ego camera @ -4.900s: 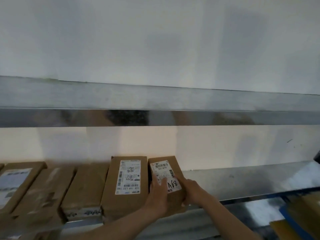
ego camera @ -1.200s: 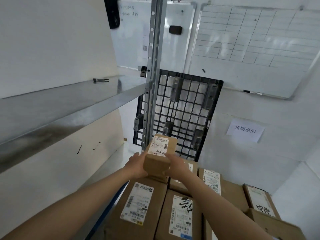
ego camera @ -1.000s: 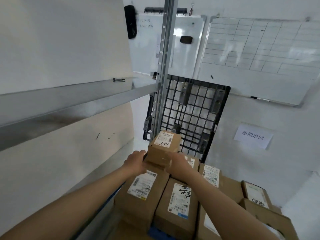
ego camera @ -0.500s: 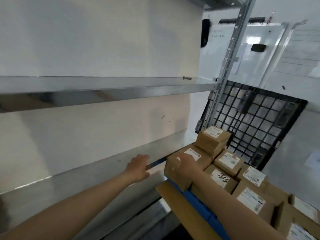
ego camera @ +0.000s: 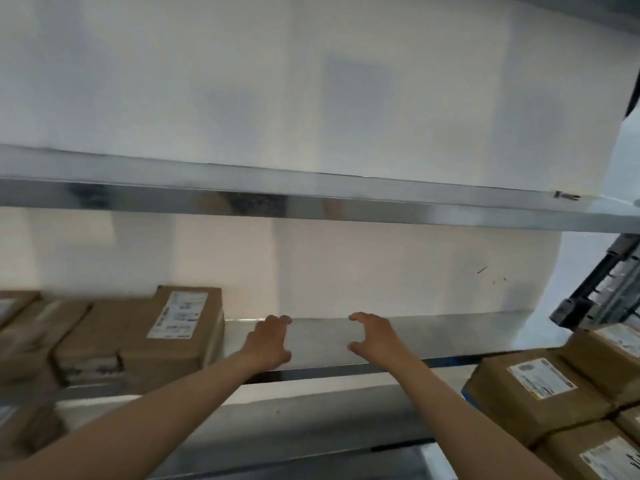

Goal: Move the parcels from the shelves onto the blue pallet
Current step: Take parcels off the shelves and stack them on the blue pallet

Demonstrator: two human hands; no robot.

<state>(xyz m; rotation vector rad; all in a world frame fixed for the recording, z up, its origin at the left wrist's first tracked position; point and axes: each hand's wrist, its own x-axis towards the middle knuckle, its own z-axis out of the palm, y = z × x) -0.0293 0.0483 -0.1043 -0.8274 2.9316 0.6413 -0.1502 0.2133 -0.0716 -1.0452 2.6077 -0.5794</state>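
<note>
Brown cardboard parcels with white labels stand in a row on the metal shelf (ego camera: pixel 433 334) at the left; the nearest one is a labelled parcel (ego camera: pixel 176 327). My left hand (ego camera: pixel 268 342) hovers over the bare shelf just right of that parcel, fingers apart and holding nothing. My right hand (ego camera: pixel 375 337) is a little further right, open in a curved shape, also holding nothing. More parcels (ego camera: pixel 533 386) are stacked at the lower right, with a sliver of blue pallet (ego camera: pixel 467 396) showing under them.
An upper metal shelf (ego camera: pixel 311 199) runs across above my hands. A black plastic grid pallet (ego camera: pixel 602 292) leans at the right edge. White backing panels close off the shelves. More parcels sit blurred on the lower shelf at the far left (ego camera: pixel 24 431).
The small parcel I carried now lies on the pallet stack out of my hands. My view has swung left, back to the shelf, and both hands now reach over it.
</note>
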